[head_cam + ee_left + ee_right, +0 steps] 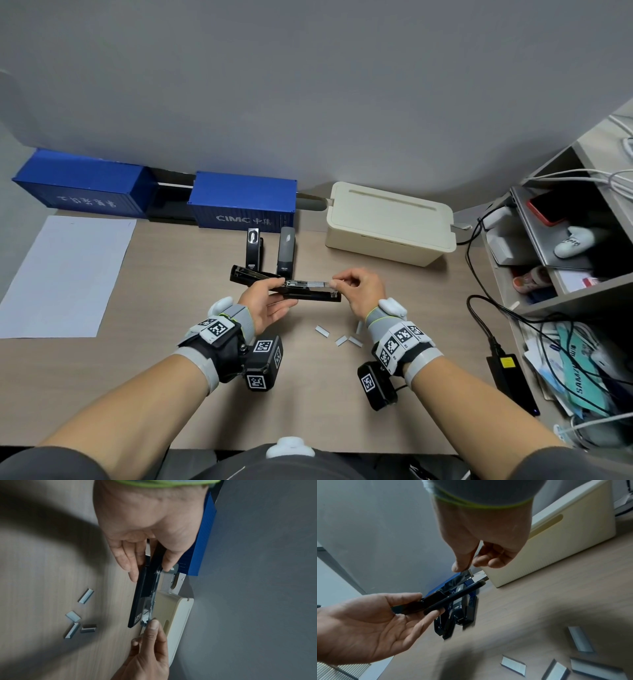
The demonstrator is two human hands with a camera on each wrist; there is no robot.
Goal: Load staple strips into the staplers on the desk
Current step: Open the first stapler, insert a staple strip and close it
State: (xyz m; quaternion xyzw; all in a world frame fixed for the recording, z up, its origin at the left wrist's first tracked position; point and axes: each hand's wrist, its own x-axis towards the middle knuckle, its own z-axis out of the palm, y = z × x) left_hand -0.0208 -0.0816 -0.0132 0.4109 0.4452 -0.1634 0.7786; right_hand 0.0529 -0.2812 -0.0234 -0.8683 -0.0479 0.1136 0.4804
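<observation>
Two hands above the surface (171, 342), left hand (265, 305) gripping an opened black stapler (308, 294) lying crosswise, front end rightward, right hand (359, 286) pinching a staple strip (323, 283) at its metal channel, four loose strips (342, 337) just below.

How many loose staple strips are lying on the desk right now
4 staple strips, all on the desk in front of the right hand: one farthest left, two close together, one by the wrist. More may be hidden beneath the hands.

Black open stapler (301, 294), silvery staple strips (322, 330), blue containers (242, 201), cream box (390, 224), possibly grey-topped stapler (286, 251).
</observation>
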